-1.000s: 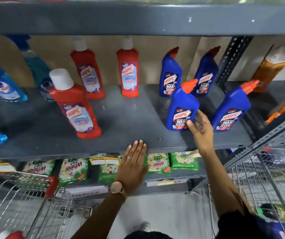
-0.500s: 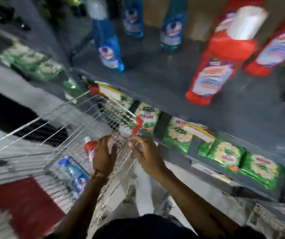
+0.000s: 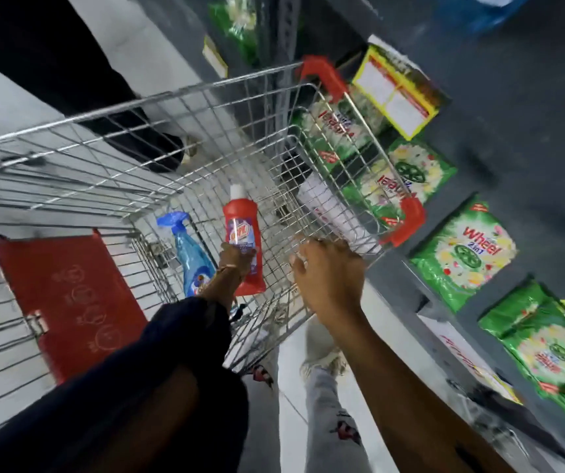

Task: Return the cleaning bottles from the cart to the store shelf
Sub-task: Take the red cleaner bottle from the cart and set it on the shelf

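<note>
We have our left hand [image 3: 236,261] down inside the cart [image 3: 158,97], fingers wrapped round the lower body of the red bottle [image 3: 243,240], which lies on the wire floor near the cart's right wall, white cap pointing away from us. Just left of it, side by side, lies the blue spray bottle [image 3: 189,254], nozzle also away from us. Our right hand [image 3: 329,271] is clenched over the cart's right rim, close to the red corner guard [image 3: 405,223], steadying the basket.

We judge the red bottle to be rigid plastic, fairly heavy if full, with a glossy label that may be slick; a grip round the body below the neck looks sound, and we should carry it cap-up once it is lifted. The spray bottle looks lighter, and we would take it by the narrow neck under the trigger, not by the trigger itself. The shelf [image 3: 530,138] stands just right of the cart, green packets [image 3: 462,254] along its lower tier.
</note>
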